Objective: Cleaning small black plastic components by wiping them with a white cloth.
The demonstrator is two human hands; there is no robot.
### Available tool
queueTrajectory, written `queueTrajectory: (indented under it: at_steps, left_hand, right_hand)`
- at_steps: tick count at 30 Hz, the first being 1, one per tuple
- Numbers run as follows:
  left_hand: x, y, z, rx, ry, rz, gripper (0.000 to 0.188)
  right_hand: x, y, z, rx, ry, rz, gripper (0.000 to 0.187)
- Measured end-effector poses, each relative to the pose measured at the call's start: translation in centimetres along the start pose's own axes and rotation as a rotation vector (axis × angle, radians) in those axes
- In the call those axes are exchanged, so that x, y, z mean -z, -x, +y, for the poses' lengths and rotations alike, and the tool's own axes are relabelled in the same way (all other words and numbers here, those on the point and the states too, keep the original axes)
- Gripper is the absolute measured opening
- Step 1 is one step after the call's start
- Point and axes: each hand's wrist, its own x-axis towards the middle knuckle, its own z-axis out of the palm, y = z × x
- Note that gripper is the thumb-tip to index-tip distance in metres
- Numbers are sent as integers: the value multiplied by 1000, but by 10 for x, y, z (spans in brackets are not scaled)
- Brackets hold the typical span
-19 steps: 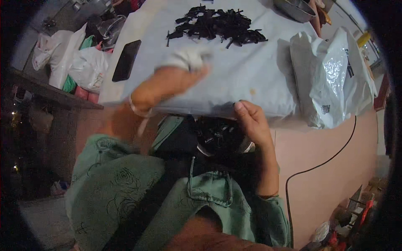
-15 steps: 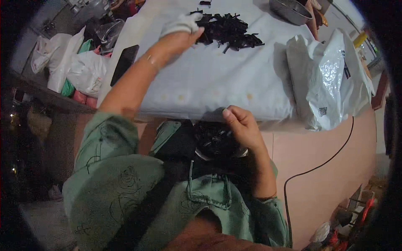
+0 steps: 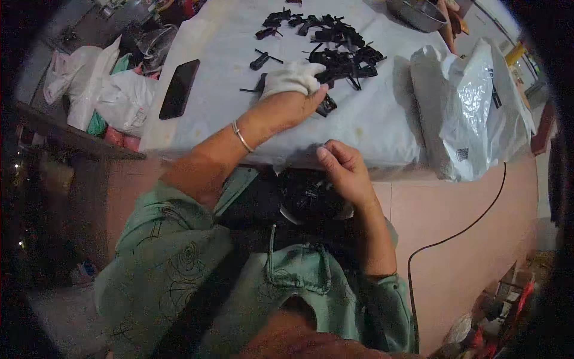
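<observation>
A spread heap of small black plastic pieces with thin stems lies on the white-covered table. My left hand, with a white glove over its fingers, reaches across to the near side of the heap. Black pieces show around that hand, but its fingertips are hidden from view. One stray black piece lies left of the heap. My right hand is held closed at the table's front edge, thumb against curled fingers; what is in it, if anything, cannot be made out. Below it, a bowl-like container holds dark things at my lap.
A dark phone lies at the table's left side. On the right stands a large white plastic bag. A grey metal pan sits at the far right, and stuffed bags rest beyond the left edge. A black cable runs along the floor.
My left hand has come nearer and to the right from the heap's far left. The heap is more spread out, with black pieces now lying nearer me. My right hand has barely moved.
</observation>
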Motion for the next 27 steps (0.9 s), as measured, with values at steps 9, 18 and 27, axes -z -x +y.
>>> queueTrajectory:
  at_steps: [9, 18, 27]
  left_hand:
    - [42, 11, 0, -3, 54, 239, 14]
    - [28, 20, 26, -83, 76, -65, 11]
    - [30, 7, 18, 147, 112, -227, 18]
  right_hand:
    - [2, -11, -8, 435, 794, 670, 11]
    - [-4, -19, -2, 582, 927, 541, 10]
    - [-6, -16, -7, 575, 802, 550, 11]
